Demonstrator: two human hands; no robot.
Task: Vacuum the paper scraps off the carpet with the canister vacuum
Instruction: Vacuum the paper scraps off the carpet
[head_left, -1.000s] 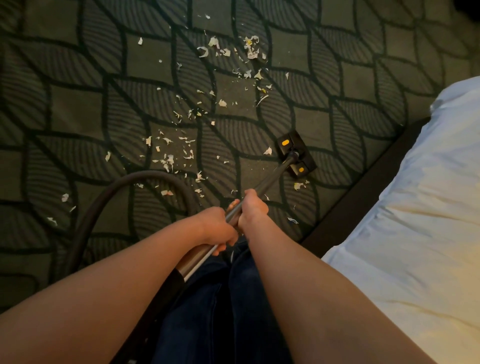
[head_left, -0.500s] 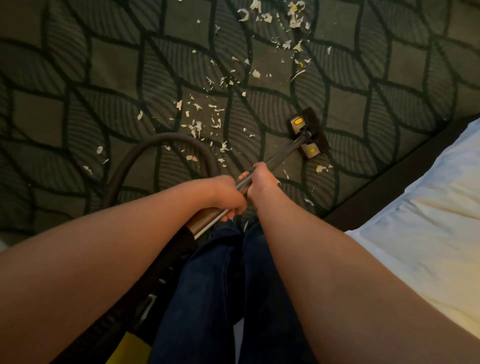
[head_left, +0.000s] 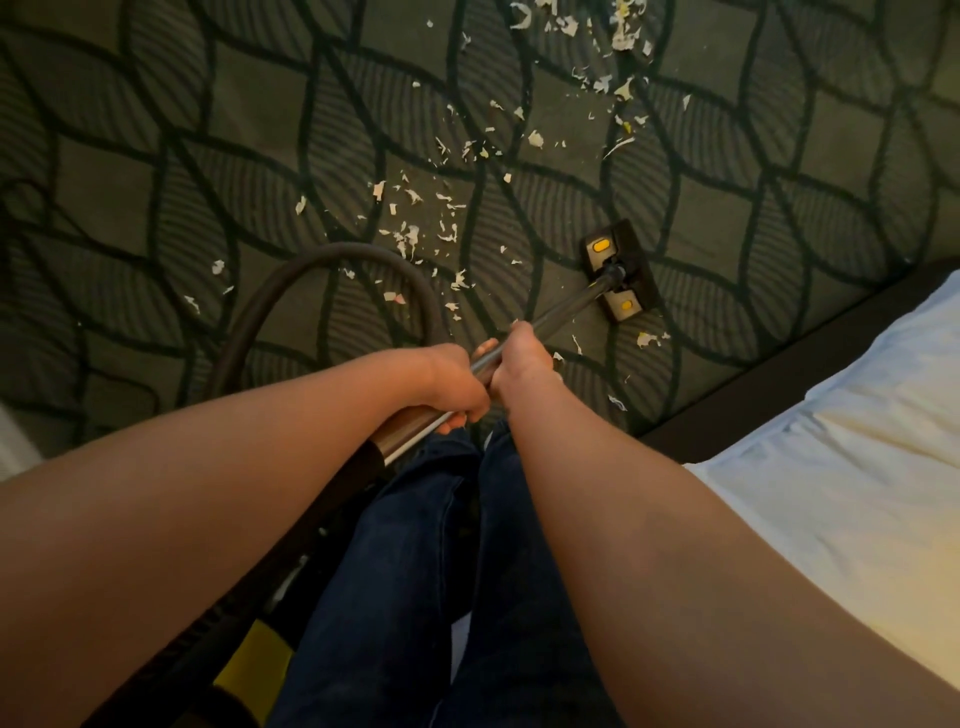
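Two grips clamp one silver metal vacuum wand - the left grip, fingers curled round the tube, sits just behind the right grip, which is wrapped round the same tube a little farther down its length. The two are pressed close together.

Beyond the right grip, at the wand's far end, a black rectangular floor head with two yellow pedals rests flat on the dark green leaf-patterned carpet.

Scores of small white paper scraps lie scattered ahead of the grips. A loose patch sits ahead and to the left, beside the floor head, and a denser cluster lies far beyond it at the upper edge of the view. A few stray pieces lie just right of the right grip, between the floor head and the bed's dark frame.

Left of the left grip, a dark flexible hose arcs over the carpet and curves back toward the person. Behind and below that grip, under the forearm, a yellow-and-black part of the canister vacuum's body shows beside the person's dark blue jeans.

Off to the right of the right grip, a white-sheeted bed borders the carpet - its frame runs diagonally along the edge.
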